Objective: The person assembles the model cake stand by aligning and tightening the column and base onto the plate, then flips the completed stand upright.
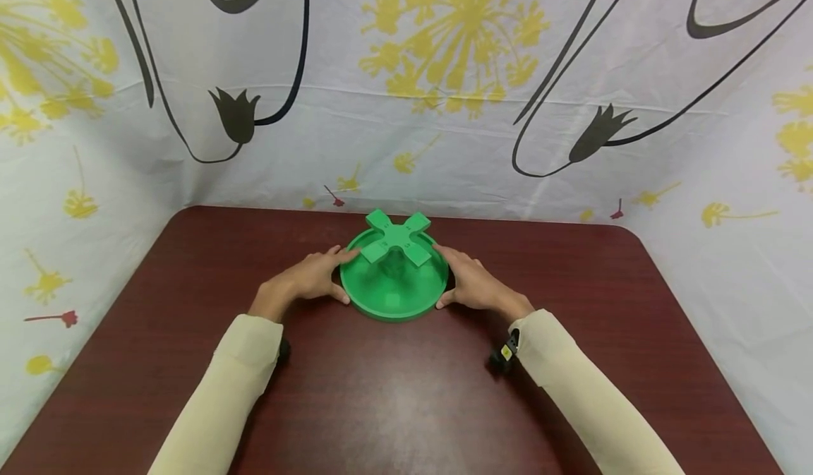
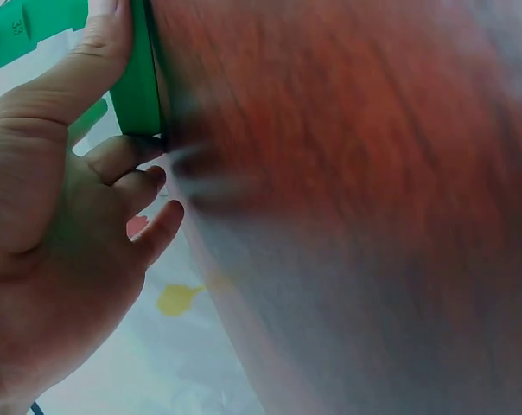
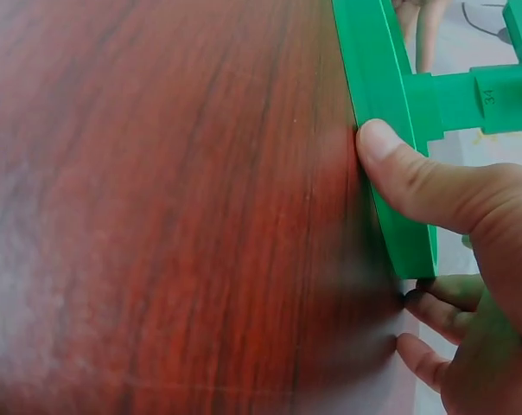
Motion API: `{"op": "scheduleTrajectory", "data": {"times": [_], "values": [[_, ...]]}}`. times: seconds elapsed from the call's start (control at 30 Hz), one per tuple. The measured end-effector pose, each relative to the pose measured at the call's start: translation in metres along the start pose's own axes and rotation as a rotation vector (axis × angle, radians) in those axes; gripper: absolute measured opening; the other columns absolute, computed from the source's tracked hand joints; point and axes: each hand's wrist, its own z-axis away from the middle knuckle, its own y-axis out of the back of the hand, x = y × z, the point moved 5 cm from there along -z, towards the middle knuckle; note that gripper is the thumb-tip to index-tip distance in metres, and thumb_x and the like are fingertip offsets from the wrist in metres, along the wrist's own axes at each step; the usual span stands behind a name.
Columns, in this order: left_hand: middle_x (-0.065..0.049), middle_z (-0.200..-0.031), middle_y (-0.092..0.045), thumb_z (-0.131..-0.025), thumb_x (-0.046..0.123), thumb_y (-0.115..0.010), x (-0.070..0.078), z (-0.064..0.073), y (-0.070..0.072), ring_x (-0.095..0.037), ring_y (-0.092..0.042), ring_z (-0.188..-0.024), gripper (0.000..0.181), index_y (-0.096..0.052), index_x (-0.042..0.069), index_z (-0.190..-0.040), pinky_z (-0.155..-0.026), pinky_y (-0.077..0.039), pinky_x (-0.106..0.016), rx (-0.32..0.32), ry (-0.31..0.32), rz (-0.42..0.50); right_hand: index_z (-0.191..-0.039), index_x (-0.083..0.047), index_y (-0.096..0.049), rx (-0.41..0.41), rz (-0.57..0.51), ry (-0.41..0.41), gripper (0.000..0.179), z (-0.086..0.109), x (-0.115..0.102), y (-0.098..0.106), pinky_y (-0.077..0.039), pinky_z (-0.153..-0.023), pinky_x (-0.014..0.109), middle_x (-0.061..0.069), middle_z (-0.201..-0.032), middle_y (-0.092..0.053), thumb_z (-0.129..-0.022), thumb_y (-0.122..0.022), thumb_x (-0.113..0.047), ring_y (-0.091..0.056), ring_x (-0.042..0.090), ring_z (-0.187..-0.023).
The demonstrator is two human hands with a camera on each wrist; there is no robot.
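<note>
A green round stand (image 1: 394, 305) rests on the table in the middle of the head view. It has a shallow dish base with a low rim, and a short post carries a flat four-armed cross (image 1: 396, 236) above it. Small raised numbers mark the arms; "34" reads on one in the right wrist view. My left hand (image 1: 311, 275) grips the base's left edge, thumb at the near side and fingers round the far side. Opposite it, my right hand (image 1: 473, 282) holds the right edge, its thumb pressed on the outer wall (image 3: 378, 95) of the base.
The dark red-brown wooden table (image 1: 394, 390) extends around the stand. Behind it hangs a white sheet (image 1: 343, 51) printed with yellow and grey flowers, which also runs along both sides. A small black device (image 1: 502, 358) sits at the right wrist.
</note>
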Motion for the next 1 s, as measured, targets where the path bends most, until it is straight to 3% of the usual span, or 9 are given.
{"op": "scheduleTrajectory", "data": {"times": [0.2, 0.43, 0.7, 1.0], "values": [[-0.025, -0.163, -0.012, -0.081, 0.031, -0.082, 0.006, 0.001, 0.000, -0.042, -0.012, -0.151, 0.096, -0.027, 0.021, -0.158, -0.116, -0.028, -0.058, 0.025, -0.044, 0.044, -0.158, -0.008, -0.023, 0.008, -0.060, -0.008, 0.111, 0.002, 0.004, 0.002, -0.024, -0.114, 0.064, 0.015, -0.159, -0.031, -0.072, -0.091, -0.025, -0.030, 0.038, -0.146], [-0.021, -0.164, -0.013, -0.082, 0.030, -0.081, 0.007, 0.005, 0.000, -0.036, -0.010, -0.153, 0.096, -0.025, 0.025, -0.159, -0.113, -0.035, -0.053, 0.026, -0.066, 0.130, -0.158, -0.010, -0.023, -0.024, -0.235, 0.011, 0.109, 0.008, 0.009, 0.006, -0.036, -0.112, 0.054, 0.016, -0.159, -0.031, -0.073, -0.090, -0.018, -0.031, 0.035, -0.146], [-0.013, -0.163, -0.024, -0.084, 0.031, -0.080, 0.012, 0.008, 0.004, -0.030, -0.016, -0.153, 0.089, -0.030, 0.025, -0.157, -0.112, -0.040, -0.048, 0.003, -0.139, 0.192, -0.156, -0.001, -0.022, -0.056, -0.514, 0.146, 0.102, 0.016, 0.008, 0.018, -0.038, -0.110, 0.055, 0.023, -0.159, -0.028, -0.076, -0.085, -0.003, -0.032, 0.041, -0.145], [-0.007, -0.155, -0.042, -0.092, 0.030, -0.071, 0.024, 0.012, 0.012, -0.030, -0.018, -0.152, 0.068, -0.041, 0.018, -0.153, -0.110, -0.042, -0.045, 0.004, -0.207, 0.273, -0.155, -0.002, -0.028, -0.038, -0.597, 0.081, 0.087, 0.025, 0.016, 0.035, -0.045, -0.104, 0.055, 0.021, -0.157, -0.033, -0.084, -0.079, -0.009, -0.033, 0.040, -0.144]]}}
